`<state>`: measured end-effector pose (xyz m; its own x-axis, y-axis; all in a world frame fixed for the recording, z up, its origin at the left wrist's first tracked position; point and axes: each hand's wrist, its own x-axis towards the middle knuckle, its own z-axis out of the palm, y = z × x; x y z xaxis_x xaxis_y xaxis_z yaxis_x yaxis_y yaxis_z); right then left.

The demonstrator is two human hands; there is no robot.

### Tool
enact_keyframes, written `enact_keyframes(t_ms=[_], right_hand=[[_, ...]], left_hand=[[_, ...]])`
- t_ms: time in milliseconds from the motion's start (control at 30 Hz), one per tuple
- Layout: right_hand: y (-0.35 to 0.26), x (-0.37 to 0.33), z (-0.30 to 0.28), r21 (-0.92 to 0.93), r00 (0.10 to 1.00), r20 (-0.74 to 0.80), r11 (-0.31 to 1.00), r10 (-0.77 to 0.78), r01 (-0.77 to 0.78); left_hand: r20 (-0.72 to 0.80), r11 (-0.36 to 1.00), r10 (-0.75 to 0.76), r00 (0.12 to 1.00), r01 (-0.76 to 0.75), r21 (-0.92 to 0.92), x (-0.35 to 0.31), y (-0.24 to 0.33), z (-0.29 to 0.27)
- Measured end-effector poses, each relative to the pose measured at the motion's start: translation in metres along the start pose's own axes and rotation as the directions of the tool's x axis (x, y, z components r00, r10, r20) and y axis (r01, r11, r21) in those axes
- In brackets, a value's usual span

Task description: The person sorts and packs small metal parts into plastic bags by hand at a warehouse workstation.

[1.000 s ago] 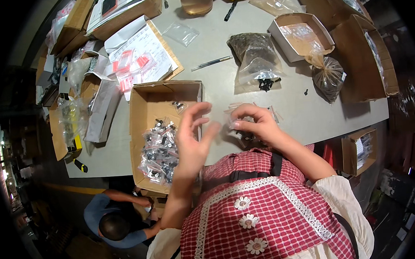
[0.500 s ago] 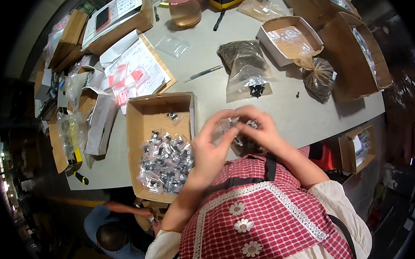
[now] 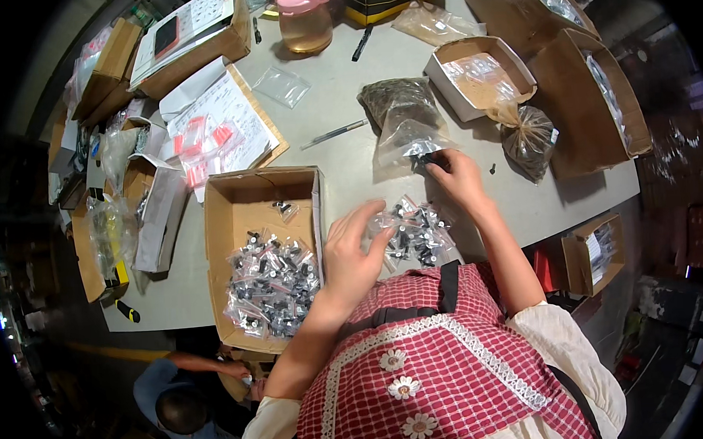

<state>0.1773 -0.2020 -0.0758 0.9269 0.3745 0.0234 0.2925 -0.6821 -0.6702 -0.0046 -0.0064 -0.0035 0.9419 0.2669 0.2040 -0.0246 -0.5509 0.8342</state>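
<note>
My left hand (image 3: 355, 247) is closed on a small clear plastic bag (image 3: 379, 221), held by thumb and fingertips. Beside it lies a pile of small bagged black parts (image 3: 421, 233), right in front of my apron. My right hand (image 3: 458, 177) reaches to the mouth of a large clear bag (image 3: 404, 113) of dark pieces. Its thumb and fingers pinch small black parts (image 3: 421, 162) there; how many is hidden. To the left, an open cardboard box (image 3: 260, 181) contains many more little bags (image 3: 271, 287) of black parts.
A tied bag (image 3: 529, 140) of dark pieces sits by a white box (image 3: 479, 82) at right. One loose black part (image 3: 493, 168) lies near it. A pen (image 3: 335, 134), papers (image 3: 224, 135) and a pink-lidded jug (image 3: 304, 19) are farther back. Another person (image 3: 182, 403) works at lower left.
My right hand has left my left hand and moved up and right to the large bag's mouth. The pile of bagged parts shows more fully. The whole view has shifted slightly.
</note>
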Motion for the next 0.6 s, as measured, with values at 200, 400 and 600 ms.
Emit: enact_keyframes(t_ms=[200,400,600], right_hand=[[0.028,-0.008,-0.004,0.527,0.979,0.103,0.825,0.177,-0.204],[0.020,-0.019,-0.014,0.550,0.979,-0.016,0.820,0.202,-0.160],[-0.055,-0.052,-0.037,0.577,0.999,-0.030,0.816,-0.031,0.042]], left_hand=[[0.007,1.000,-0.015,1.000,0.015,-0.028,-0.001,-0.005,0.003],[0.026,0.999,-0.005,1.000,0.006,-0.037,-0.001,-0.005,0.005],[0.056,0.997,0.007,0.998,-0.003,-0.077,-0.002,-0.003,0.004]])
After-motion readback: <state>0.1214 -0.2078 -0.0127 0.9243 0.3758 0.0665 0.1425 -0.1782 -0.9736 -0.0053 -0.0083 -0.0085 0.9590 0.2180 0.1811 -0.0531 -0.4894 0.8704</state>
